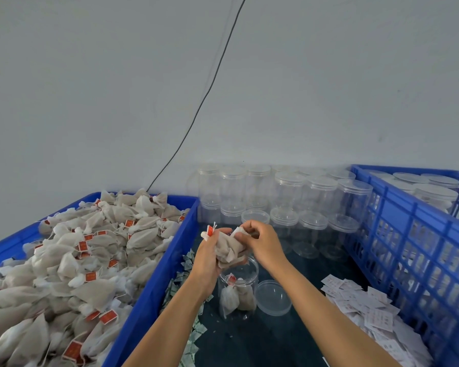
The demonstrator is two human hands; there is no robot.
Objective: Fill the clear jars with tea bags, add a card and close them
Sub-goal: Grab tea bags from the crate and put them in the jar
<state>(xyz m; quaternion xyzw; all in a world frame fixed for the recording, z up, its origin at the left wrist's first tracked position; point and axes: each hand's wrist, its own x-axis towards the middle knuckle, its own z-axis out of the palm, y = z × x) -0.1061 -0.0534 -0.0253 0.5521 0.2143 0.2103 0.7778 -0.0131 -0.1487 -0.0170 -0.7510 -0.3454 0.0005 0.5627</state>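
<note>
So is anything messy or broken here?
Nothing looks broken. The open jar stands upright with its lid lying beside it, and both hands hold tea bags above it. The small packets lie scattered loosely by the blue crate.

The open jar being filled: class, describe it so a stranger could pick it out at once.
Start between the two blue crates, on the dark table. Directly below the two hands stands the open jar, apart from the stacked jars by the wall. Alone among them it is lidless and holds tea bags, with a loose lid lying beside it.
</note>
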